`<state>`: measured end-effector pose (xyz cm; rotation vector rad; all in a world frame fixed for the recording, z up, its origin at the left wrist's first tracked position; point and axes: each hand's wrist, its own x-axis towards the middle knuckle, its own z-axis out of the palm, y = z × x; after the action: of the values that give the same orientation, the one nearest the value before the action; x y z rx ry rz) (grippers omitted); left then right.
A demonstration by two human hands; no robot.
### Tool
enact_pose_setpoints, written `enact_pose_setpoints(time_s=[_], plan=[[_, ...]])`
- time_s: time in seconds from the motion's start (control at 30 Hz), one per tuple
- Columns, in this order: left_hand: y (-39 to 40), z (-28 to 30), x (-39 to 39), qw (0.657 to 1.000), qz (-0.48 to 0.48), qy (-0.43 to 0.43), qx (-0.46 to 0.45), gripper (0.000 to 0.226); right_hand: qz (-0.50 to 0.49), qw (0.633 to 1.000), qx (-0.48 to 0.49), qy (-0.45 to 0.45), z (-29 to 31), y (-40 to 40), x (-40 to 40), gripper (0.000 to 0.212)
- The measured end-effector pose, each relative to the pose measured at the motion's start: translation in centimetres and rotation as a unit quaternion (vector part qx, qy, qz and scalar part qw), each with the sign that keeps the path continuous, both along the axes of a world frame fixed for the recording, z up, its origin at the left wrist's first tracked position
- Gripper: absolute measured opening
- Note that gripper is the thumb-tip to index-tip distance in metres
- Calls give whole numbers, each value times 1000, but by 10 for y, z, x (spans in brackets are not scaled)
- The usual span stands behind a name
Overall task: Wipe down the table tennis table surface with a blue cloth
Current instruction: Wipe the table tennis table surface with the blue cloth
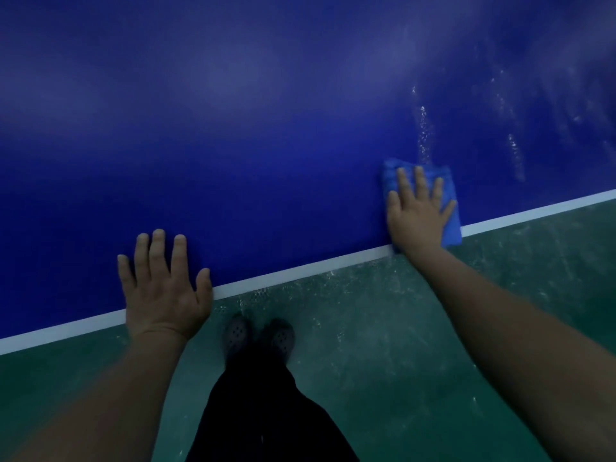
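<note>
The dark blue table tennis table (266,145) fills the upper part of the head view, with a white line (300,271) along its near edge. A folded blue cloth (448,181) lies flat on the table by that edge at the right. My right hand (416,211) presses on the cloth with straight, spread fingers. My left hand (163,288) rests flat on the table near the edge at the left, fingers straight, holding nothing. Pale wet streaks (424,128) run across the surface beyond the cloth.
Below the table edge lies a green floor (383,345) with pale scuff marks. My own feet in grey perforated shoes (258,335) and dark trousers (266,411) stand close to the table between my arms.
</note>
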<state>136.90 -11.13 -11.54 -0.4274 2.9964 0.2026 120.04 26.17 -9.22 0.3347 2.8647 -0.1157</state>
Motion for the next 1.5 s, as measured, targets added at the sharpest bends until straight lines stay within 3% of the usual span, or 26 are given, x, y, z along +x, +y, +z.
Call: enact_pose_setpoints(time_s=[0.1,0.17,0.23,0.3,0.37,0.4,0.5,0.63,0.7,0.77,0.9,1.03,1.13,1.2,1.27,1.3,1.37,1.43,1.5], plan=[[1,0,0,1000,-1,-1,1,74,-109,994,-12,14,2,-16,-2,57],[0,0,-1,1000,-3,-4,3,74,-69,998,-12,6,1,-59,9,56],[-1,1,0,1000,-8,-9,-1,74,87,996,-26,8,-2,-98,33,57],[-1,1,0,1000,-11,-9,-3,75,279,960,-26,-13,-4,-100,50,58],[-1,1,-1,1000,-13,-14,-2,75,383,922,-19,-43,-1,-64,33,59],[-2,1,-2,1000,-12,-17,-1,75,376,925,-19,-52,0,-43,20,60],[-2,1,-2,1000,-10,-23,5,76,232,971,-3,-56,8,10,-8,67],[4,4,-1,1000,18,-22,-4,75,162,986,11,-38,9,-10,4,69],[21,8,-5,998,69,-1,5,74,185,982,-7,-40,7,-46,7,66],[56,14,-16,993,109,39,29,73,271,961,-39,-37,4,-82,3,61],[158,13,-60,992,64,86,61,70,352,933,-74,0,-4,-86,-42,57],[218,2,-93,999,-14,32,16,72,185,981,-32,43,-9,18,-113,56],[218,-5,-93,1000,-18,2,-18,73,33,999,-30,18,-2,113,-140,57],[217,-3,-93,1000,-16,-2,-18,73,-46,998,-33,11,-1,132,-141,58],[220,-2,-95,1000,-17,-6,-15,73,-61,997,-35,34,-4,106,-127,58],[220,-1,-95,1000,-15,-7,-11,73,-21,998,-43,39,-5,84,-111,58],[220,0,-94,1000,-10,2,-4,73,168,983,-67,35,-7,42,-64,58],[219,1,-93,1000,-9,8,4,73,367,927,-78,14,-9,39,-17,57],[219,1,-93,1000,-6,6,7,73,365,927,-71,43,-13,82,-20,56]])
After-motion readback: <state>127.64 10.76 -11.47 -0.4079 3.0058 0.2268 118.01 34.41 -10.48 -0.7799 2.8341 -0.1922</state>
